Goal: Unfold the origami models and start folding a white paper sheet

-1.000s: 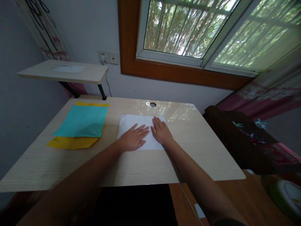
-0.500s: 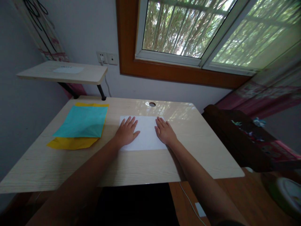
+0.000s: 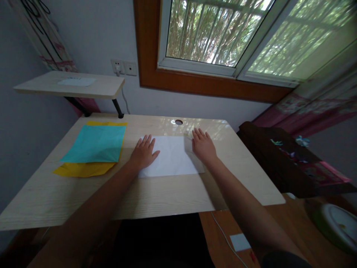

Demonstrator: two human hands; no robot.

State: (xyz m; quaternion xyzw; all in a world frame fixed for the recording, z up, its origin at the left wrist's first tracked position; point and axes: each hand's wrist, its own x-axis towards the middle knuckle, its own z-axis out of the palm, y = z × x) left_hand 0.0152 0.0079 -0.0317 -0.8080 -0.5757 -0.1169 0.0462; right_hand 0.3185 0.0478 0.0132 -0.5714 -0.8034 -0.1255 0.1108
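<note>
A sheet of white paper lies flat on the wooden desk in front of me. My left hand rests palm down on the paper's left part, its fingers stretched and the thumb out to the side. Over the paper's right edge is my right hand, fingers extended and holding nothing. Its shadow falls on the sheet, and I cannot tell whether it touches the paper. Part of the sheet's right side is hidden by that hand.
On the desk's left lie a turquoise sheet and yellow sheets beneath it. A raised shelf on black legs stands at the back left, bearing a white slip. Near the back edge is a round cable hole.
My right hand has moved right and away from me, to the paper's right edge. My left hand stays on the paper's left part. The view has shifted slightly.
</note>
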